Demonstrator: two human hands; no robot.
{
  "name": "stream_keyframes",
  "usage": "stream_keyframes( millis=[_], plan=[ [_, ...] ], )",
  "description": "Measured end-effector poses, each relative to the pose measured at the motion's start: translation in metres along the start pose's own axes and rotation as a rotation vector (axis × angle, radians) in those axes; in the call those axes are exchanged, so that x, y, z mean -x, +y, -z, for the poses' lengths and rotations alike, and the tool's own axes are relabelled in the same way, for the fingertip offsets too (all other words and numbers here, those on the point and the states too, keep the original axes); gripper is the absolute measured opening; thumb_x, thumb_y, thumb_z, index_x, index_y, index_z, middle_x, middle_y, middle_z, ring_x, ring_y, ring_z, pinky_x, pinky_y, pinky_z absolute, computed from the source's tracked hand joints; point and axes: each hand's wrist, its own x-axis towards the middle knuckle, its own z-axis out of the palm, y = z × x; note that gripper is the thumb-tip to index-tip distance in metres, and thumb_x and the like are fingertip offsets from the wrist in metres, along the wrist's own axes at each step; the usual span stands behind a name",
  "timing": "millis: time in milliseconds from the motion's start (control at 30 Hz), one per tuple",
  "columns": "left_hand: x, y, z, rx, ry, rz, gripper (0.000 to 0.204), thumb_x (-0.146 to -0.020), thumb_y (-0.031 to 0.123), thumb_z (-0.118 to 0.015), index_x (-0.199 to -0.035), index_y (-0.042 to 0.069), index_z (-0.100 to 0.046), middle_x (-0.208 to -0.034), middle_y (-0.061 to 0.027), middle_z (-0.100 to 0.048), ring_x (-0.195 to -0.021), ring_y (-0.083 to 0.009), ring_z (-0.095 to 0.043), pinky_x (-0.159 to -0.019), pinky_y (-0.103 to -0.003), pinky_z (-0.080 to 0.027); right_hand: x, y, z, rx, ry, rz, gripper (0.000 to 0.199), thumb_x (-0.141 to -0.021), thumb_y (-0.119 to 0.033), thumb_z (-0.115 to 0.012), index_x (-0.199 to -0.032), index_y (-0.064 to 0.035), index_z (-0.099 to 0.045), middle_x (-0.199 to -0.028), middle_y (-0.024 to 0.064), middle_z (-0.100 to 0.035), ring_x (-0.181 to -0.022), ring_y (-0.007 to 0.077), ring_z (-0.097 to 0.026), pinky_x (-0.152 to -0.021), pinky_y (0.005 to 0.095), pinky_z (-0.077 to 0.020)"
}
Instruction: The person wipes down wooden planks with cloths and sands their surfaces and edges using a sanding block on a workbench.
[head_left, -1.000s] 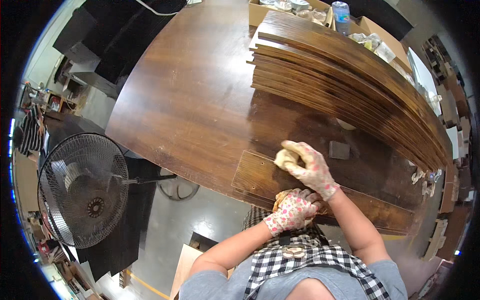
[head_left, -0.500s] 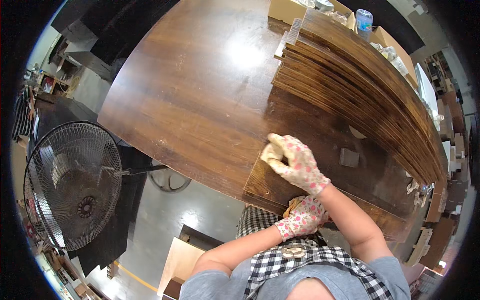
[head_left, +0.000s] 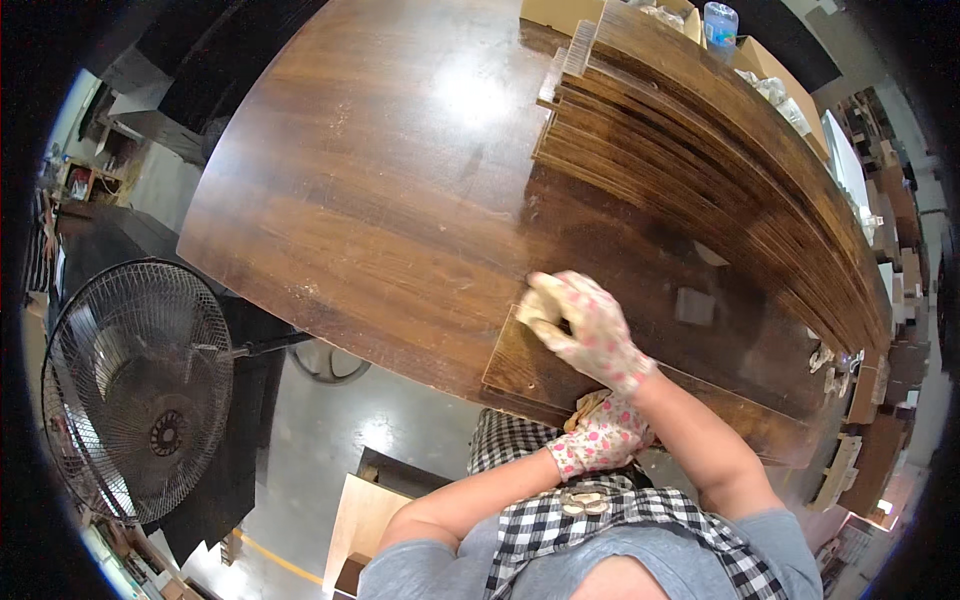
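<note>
My right hand (head_left: 590,330), in a flowered glove, presses a small pale pad (head_left: 535,305) onto the left end of a long dark wooden plank (head_left: 520,368). The plank lies along the near edge of a big brown table (head_left: 380,200). In a matching glove, my left hand (head_left: 605,437) is closed over the plank's near edge, close to my body, with something tan showing at its fingers. Both forearms come in from the bottom, above a checked apron.
A fanned stack of dark planks (head_left: 720,170) covers the table's right side. A small grey block (head_left: 693,305) lies beside my right hand. Cardboard boxes (head_left: 555,12) and a bottle (head_left: 718,18) stand at the far edge. A floor fan (head_left: 135,385) stands at left.
My right hand has slid the pad leftward along the plank toward its end. My left hand has stayed at the plank's near edge.
</note>
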Motion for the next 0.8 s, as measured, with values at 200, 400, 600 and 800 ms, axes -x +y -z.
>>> stream_keyframes(
  millis=[200, 400, 600, 800],
  plan=[
    [0.010, -0.008, -0.009, -0.151, 0.150, -0.027, 0.031, -0.086, 0.020, -0.056, -0.112, 0.004, -0.061, -0.115, -0.0137, -0.060, -0.107, -0.0327, -0.056, -0.093, -0.042, -0.043, 0.011, -0.002, 0.006, 0.046, -0.102, -0.061, 0.037, -0.076, -0.018, -0.072, -0.109, -0.0054, -0.058, -0.090, 0.0139, -0.061, -0.083, 0.0318, -0.062, -0.075, 0.0402, -0.0515],
    [0.007, -0.003, -0.004, -0.090, 0.174, -0.038, 0.030, -0.088, 0.024, -0.056, -0.111, 0.005, -0.061, -0.112, -0.0149, -0.061, -0.107, -0.0322, -0.056, -0.091, -0.042, -0.045, 0.044, 0.002, 0.020, 0.128, 0.117, -0.048, 0.046, -0.074, -0.016, -0.074, -0.115, -0.0043, -0.057, -0.085, 0.0122, -0.062, -0.079, 0.0303, -0.062, -0.078, 0.0405, -0.0511],
    [0.020, -0.036, -0.063, 0.213, 0.407, -0.068, 0.031, -0.092, 0.029, -0.054, -0.115, 0.010, -0.060, -0.112, -0.0149, -0.061, -0.107, -0.0319, -0.056, -0.093, -0.043, -0.044, 0.003, -0.018, -0.005, 0.084, 0.018, -0.112, 0.033, -0.082, -0.024, -0.068, -0.108, -0.0063, -0.058, -0.080, 0.0133, -0.060, -0.078, 0.0315, -0.061, -0.072, 0.0415, -0.0511],
    [0.004, 0.013, 0.021, -0.322, -0.025, -0.204, 0.023, -0.077, 0.016, -0.061, -0.099, 0.008, -0.063, -0.094, -0.0118, -0.061, -0.094, -0.0278, -0.061, -0.077, -0.040, -0.049, 0.111, 0.022, 0.062, 0.243, 0.134, -0.508, 0.038, -0.077, -0.018, -0.076, -0.109, -0.0073, -0.059, -0.089, 0.0116, -0.063, -0.077, 0.0285, -0.064, -0.070, 0.0385, -0.0544]
  ],
)
